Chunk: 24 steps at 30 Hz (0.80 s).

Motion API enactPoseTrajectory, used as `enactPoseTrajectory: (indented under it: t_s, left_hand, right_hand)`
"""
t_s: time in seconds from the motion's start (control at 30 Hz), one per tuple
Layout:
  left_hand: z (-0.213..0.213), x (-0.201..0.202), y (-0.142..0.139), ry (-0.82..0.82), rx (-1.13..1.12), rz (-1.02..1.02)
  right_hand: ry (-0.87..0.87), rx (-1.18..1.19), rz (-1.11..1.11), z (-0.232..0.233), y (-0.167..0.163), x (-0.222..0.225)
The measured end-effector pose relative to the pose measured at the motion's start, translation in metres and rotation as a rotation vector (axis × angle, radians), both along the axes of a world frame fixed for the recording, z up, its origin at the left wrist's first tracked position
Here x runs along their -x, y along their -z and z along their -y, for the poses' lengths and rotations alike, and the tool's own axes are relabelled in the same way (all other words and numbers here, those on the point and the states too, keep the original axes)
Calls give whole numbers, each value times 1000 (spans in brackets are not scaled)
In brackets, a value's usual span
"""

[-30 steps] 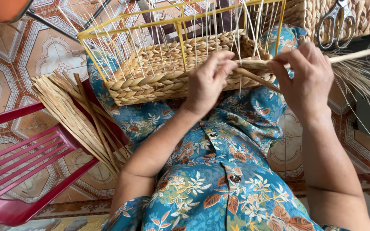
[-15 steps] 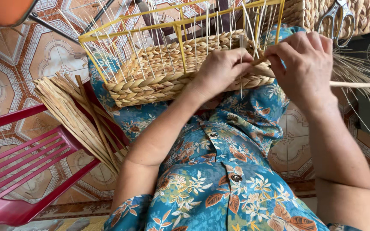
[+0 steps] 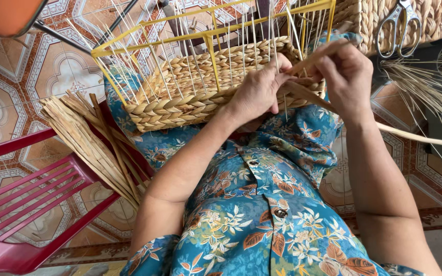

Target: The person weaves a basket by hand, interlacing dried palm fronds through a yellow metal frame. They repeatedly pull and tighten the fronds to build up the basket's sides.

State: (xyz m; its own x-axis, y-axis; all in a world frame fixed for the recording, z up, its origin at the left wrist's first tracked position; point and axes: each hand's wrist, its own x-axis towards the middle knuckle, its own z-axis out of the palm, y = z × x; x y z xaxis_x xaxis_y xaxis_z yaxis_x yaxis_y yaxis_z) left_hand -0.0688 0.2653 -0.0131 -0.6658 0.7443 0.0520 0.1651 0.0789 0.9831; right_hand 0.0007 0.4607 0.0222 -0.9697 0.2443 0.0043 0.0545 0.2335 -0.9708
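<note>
Now R hand point(image 3: 351, 76) higher vs earlier, grip pinching straw strand point(image 3: 313, 56); L hand point(image 3: 257, 89) grip seemingly pressing basket point(image 3: 190, 97) weave.

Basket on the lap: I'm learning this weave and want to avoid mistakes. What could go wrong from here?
1. The left hand presses the basket wall while the right hand pulls a strand; a hard tug might snap it or leave an uneven row.
2. The thin upright stakes stand close by the fingers and could bend or poke.
3. The scissors rest on another basket's edge and may slip off.
</note>
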Motion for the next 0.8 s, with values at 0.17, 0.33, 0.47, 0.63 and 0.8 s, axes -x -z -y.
enactPoseTrajectory:
  t_s: [0.17, 0.33, 0.47, 0.63, 0.8]
  left_hand:
    - [-20, 23, -6, 83, 330, 68]
    - [-24, 20, -11, 37, 259, -137]
    - [-19, 14, -11, 10, 245, -3]
    - [-20, 4, 3, -165, 117, 22]
    - [-7, -9, 7, -437, -65, -197]
  right_hand:
    - [-249, -163, -87, 2, -22, -10]
    - [-251, -974, -109, -28, -60, -8]
    - [-297, -940, 94, -55, -53, -12]
    - [-262, -694, 413, -64, -21, -15]
    - [-188, -961, -79, -67, -23, -29]
